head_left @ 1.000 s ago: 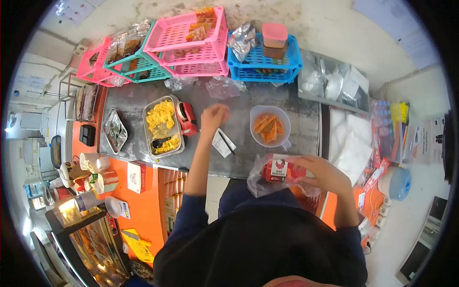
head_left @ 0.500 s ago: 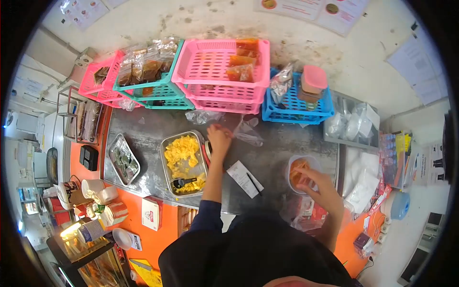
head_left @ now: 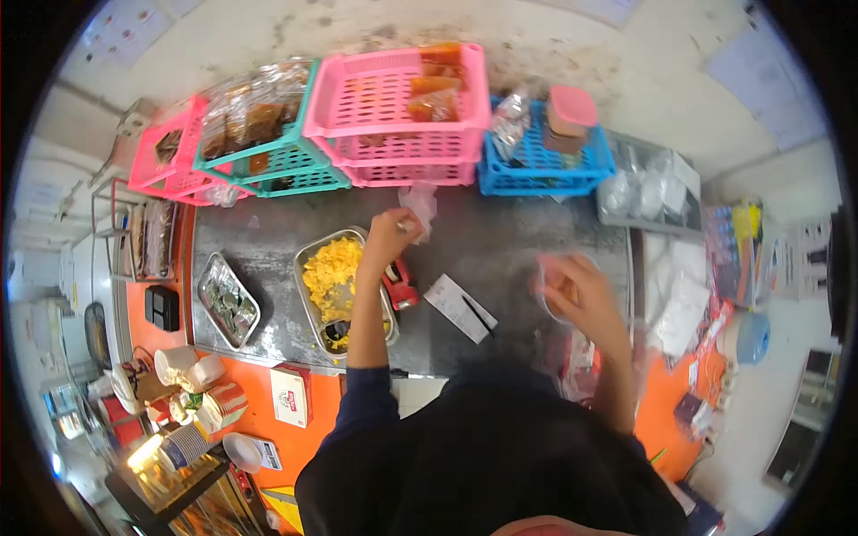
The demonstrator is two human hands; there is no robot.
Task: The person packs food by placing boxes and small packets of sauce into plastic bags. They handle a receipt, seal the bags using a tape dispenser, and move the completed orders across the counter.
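My left hand point(head_left: 393, 237) is closed on a thin clear plastic bag point(head_left: 422, 204), which hangs crumpled beyond the fingertips. Beneath that forearm sits a metal tray point(head_left: 298, 277) of chopped yellow food point(head_left: 335, 268), with a dark-handled utensil point(head_left: 337, 332) in it. A red object, possibly a stapler point(head_left: 401, 284), lies beside the tray. At the right, my right hand point(head_left: 581, 290) is curled on a clear plastic tub point(head_left: 556, 308) with something orange inside; motion blur hides the exact grip. Between the hands lie a written slip point(head_left: 456, 306) and a black pen point(head_left: 480, 313).
Pink baskets point(head_left: 393, 121), a green basket point(head_left: 295, 170) and a blue basket point(head_left: 545, 174) line the wall, holding packed bags. Another metal tray point(head_left: 225, 299) with foil-like contents is at left. A grey bin point(head_left: 617, 210) of white bags stands at right.
My left hand has taken hold of a clear bag near the baskets. My right hand has closed at the tub, which sits a little farther forward. The whole view has shifted slightly.
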